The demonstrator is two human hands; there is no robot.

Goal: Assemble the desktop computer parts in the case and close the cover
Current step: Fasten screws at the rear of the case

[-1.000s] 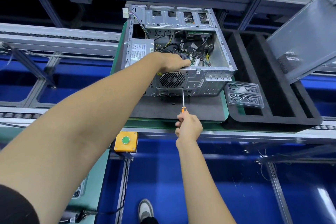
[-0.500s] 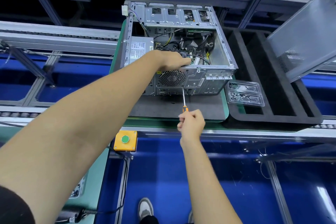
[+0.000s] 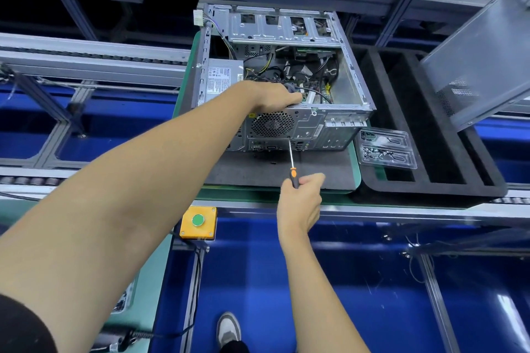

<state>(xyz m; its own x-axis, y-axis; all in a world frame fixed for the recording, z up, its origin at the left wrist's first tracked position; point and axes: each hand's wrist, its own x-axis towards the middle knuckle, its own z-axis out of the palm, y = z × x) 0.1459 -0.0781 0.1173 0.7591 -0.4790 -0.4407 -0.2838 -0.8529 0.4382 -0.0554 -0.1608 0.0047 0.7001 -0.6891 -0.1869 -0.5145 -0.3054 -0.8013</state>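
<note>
Hiding left hand fingertips — case rim

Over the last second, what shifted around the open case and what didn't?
Little moved. The right hand rolled slightly on the orange-and-black-handled screwdriver, its fingers opening rightward as if turning it; the tip stays at the rear panel of the open silver computer case beside the fan grille. The left hand keeps its grip on the case's rear top edge. The case and the clear plastic screw tray stayed put.

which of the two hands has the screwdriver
The right hand grips the orange-and-black screwdriver, tip at the case's rear panel. The left hand rests on the case's top edge instead.
</note>
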